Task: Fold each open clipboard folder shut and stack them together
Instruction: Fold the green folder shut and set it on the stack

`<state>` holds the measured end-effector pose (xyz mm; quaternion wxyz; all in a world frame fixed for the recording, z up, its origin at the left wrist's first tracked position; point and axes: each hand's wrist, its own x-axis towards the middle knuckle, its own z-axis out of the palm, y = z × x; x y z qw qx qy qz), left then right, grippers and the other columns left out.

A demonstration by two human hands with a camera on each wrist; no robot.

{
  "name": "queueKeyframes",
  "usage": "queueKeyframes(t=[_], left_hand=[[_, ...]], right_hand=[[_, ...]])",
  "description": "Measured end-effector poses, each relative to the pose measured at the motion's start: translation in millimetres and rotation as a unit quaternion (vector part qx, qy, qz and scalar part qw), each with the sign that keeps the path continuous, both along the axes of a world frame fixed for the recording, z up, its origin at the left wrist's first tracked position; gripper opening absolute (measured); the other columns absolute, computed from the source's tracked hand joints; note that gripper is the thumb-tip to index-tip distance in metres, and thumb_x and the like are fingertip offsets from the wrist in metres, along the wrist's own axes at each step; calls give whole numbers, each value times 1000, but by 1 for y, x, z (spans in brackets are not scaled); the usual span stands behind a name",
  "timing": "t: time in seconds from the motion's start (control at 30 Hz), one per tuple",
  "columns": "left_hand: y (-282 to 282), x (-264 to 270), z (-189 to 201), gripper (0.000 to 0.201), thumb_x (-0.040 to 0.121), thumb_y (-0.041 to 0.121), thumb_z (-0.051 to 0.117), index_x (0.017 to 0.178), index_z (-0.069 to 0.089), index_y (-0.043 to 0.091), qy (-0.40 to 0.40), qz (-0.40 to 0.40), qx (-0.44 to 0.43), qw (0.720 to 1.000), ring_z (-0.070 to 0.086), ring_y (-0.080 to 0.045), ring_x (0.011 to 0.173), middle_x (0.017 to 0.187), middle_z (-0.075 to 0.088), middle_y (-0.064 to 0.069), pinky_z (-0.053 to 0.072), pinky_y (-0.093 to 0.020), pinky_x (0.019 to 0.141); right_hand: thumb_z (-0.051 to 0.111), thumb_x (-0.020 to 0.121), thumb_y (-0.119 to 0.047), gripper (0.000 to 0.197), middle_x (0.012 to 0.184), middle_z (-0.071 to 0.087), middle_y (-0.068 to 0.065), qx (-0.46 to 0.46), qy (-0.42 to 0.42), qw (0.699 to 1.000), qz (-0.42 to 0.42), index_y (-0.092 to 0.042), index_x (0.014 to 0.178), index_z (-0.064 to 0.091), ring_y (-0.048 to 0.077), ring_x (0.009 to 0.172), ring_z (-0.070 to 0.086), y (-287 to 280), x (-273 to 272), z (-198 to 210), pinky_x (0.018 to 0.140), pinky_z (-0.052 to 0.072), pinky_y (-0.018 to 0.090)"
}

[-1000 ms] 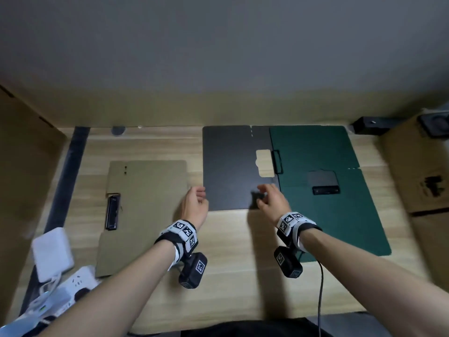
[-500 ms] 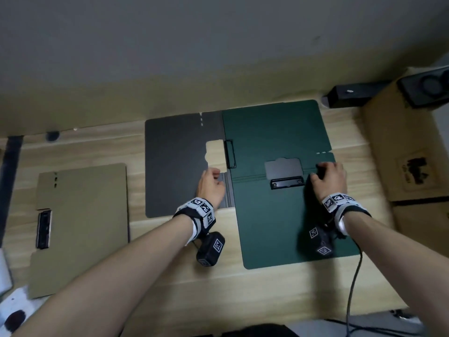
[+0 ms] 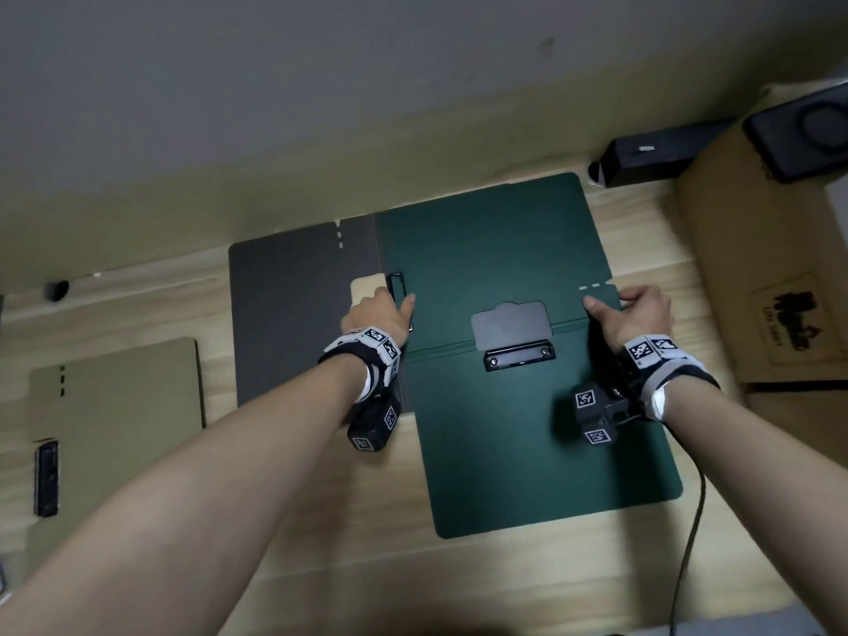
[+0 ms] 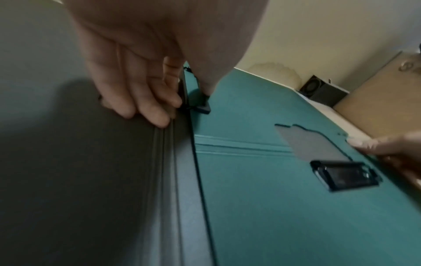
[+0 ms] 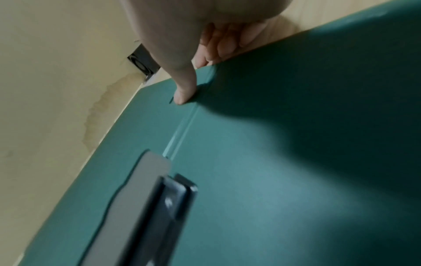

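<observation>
Since half a second ago the left hand (image 3: 378, 314) has shifted from the dark grey folder (image 3: 293, 314) to the left edge of the open green folder (image 3: 527, 433), thumb on top, fingers tucked at the edge. The right hand (image 3: 635, 316) now pinches the green folder's right edge. The folder lies flat on the wooden table (image 3: 367, 553), overlapping the grey one.

a light wooden table (image 3: 293, 534) carries green (image 3: 527, 452), grey (image 3: 293, 314) and tan (image 3: 124, 406) clipboard folders.
</observation>
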<state>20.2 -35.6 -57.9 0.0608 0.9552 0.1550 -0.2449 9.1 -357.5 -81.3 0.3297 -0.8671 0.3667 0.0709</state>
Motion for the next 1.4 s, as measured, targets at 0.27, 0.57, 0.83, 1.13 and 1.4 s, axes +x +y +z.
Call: queueKeyframes(t=[0.27,0.57,0.83,1.13,1.4], left_hand=[[0,-4,-4,24,96,18,42,112,51,2,-24,-85,27,996,63,-39,101,110,65,-18,44,-38,74],[-6,-3,-2,47,100,45,33,111,54,4,-27,-18,16,999,62,-38,100,111,65,-18,41,-37,73],[-4,-10,3,47,100,46,35,117,44,4,-10,18,-23,1000,60,-40,104,113,63,-20,38,-38,72],[-10,-45,13,34,91,25,51,121,51,8,-87,143,-171,971,58,-36,106,124,54,-15,45,-36,86],[-25,-65,37,30,86,4,67,115,63,12,-149,245,-508,812,67,4,88,102,69,11,51,-8,75]], right_hand=[[84,65,-37,45,108,68,10,136,52,989,-35,-17,93,55,30,100,64,-23,14,0,94,51,42],[67,84,4,28,79,56,-3,215,5,976,-27,-20,84,52,22,85,55,-43,-1,16,60,41,19],[66,84,3,36,82,57,-3,191,-31,981,15,-12,116,57,24,89,61,-38,-9,8,88,47,29],[50,81,22,40,99,66,8,241,-39,969,50,-11,99,62,21,92,61,-42,-16,24,64,48,6],[47,75,8,35,95,65,13,158,1,987,13,1,104,65,29,91,61,-17,-16,25,81,46,31]])
